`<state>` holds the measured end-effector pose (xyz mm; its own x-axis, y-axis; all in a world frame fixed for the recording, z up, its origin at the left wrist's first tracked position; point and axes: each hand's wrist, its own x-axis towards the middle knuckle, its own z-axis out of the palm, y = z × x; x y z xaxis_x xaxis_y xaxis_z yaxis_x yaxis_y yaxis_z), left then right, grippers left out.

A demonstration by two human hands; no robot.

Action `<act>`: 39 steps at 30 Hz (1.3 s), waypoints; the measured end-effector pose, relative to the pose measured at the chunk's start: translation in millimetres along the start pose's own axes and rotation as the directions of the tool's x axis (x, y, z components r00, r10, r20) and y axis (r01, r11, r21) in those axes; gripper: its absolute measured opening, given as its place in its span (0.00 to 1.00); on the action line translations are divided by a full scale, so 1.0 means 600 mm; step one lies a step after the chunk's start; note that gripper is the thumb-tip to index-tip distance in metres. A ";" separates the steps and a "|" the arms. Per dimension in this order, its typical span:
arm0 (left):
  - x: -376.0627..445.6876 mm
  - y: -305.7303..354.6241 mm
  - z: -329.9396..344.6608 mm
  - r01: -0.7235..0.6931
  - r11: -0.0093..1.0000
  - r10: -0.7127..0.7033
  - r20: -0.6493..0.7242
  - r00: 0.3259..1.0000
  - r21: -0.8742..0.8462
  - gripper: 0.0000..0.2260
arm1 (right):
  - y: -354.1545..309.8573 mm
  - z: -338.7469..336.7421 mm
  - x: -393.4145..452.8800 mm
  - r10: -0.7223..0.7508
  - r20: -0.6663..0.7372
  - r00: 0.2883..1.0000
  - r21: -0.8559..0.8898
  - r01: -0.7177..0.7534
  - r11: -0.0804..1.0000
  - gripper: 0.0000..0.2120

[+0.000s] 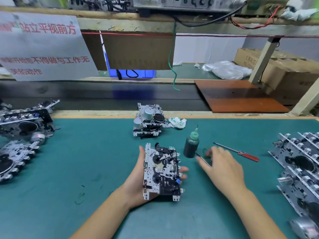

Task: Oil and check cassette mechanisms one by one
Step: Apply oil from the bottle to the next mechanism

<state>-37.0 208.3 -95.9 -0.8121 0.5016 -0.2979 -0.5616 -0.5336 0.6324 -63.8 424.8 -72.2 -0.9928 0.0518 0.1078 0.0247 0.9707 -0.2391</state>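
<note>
Midway, by my reckoning. Left hand [138, 183] lies palm-up under one cassette mechanism [161, 171]: thumb along its far-left edge, fingertips curling up past its right edge, so the unit rests cradled in a loose wrap, works facing up.

Right hand [222, 167] hovers just right of that unit, fingers spread and nearly straight, holding nothing that I can make out. A thin metal probe [203, 160] lies at its fingertips; whether they touch it I cannot tell, the hand is blurred. Oil bottle [191, 146] stands upright just beyond those fingertips, nozzle up. Red-handled screwdriver [241, 153] lies past the knuckles, farther right.

Progress, judged from the layout only: piles of mechanisms [300, 171] sit well right of the right hand, more units [22, 130] well left of the left hand. Which pile is finished I cannot say. One double unit [149, 120] stands alone beyond both hands, near a crumpled rag [177, 123].

I see no oil on the held unit; oiling and checking it look pending.
</note>
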 end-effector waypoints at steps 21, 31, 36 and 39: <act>-0.012 0.004 -0.003 0.074 0.996 -0.085 -0.223 0.971 -0.057 0.43 | -0.047 -0.026 -0.042 -0.450 0.623 0.640 0.722 -0.250 0.645 0.21; -0.012 0.000 0.006 0.074 0.997 -0.074 -0.220 0.973 -0.008 0.39 | -0.051 -0.018 -0.043 -0.475 0.646 0.598 0.717 -0.261 0.646 0.23; -0.012 0.001 0.007 0.061 0.998 -0.063 -0.235 0.970 -0.016 0.38 | -0.047 -0.018 -0.040 -0.480 0.645 0.594 0.704 -0.219 0.675 0.26; -0.009 0.001 0.008 0.059 0.998 -0.064 -0.240 0.969 -0.027 0.38 | -0.046 -0.019 -0.035 -0.496 0.681 0.539 0.688 -0.236 0.687 0.27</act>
<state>-31.9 208.6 -90.5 -0.7889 0.3566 -0.5005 -0.6126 -0.5209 0.5945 -42.3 399.8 -57.2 -0.6274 -0.6131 -0.4801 0.1710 0.4930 -0.8531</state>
